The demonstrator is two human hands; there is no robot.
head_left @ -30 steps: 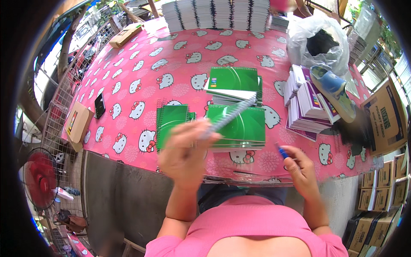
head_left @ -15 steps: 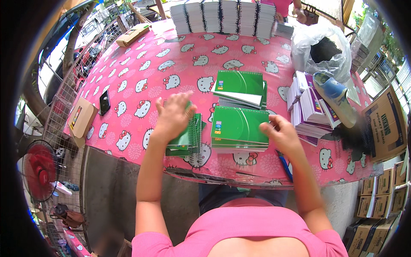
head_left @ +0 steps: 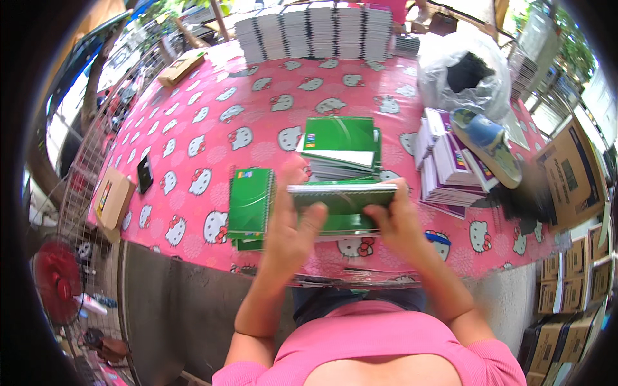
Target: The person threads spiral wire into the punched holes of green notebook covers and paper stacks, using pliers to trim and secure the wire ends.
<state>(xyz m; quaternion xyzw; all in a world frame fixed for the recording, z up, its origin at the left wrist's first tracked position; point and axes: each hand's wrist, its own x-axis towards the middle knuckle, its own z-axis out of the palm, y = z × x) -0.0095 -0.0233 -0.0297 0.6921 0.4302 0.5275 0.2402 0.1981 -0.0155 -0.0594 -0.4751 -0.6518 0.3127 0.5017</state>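
Note:
A green spiral notebook [head_left: 344, 201] is held up between my two hands, tilted so that its white page edges face upward. My left hand [head_left: 293, 222] grips its left end, thumb on the near cover. At the right end my right hand [head_left: 393, 215] pinches it the same way. Beneath it lies a pile of green notebooks [head_left: 351, 225], mostly hidden by the raised one. Left of my left hand is another stack of green notebooks [head_left: 251, 202]. Farther back sits a third green stack [head_left: 339, 135], its top notebook slightly ajar over white pages.
Purple-and-white notebooks [head_left: 444, 167] are piled at the right under a blue slipper [head_left: 486, 145]. Behind them stands a plastic bag [head_left: 470, 77] with black contents. Tall notebook stacks [head_left: 315, 32] line the back edge. A phone [head_left: 144, 174] and a cardboard tray [head_left: 114, 199] lie at left.
My left hand has come from the left stack to the middle. Both hands have lifted a green notebook off the middle pile and tilted it up. The view has shifted slightly.

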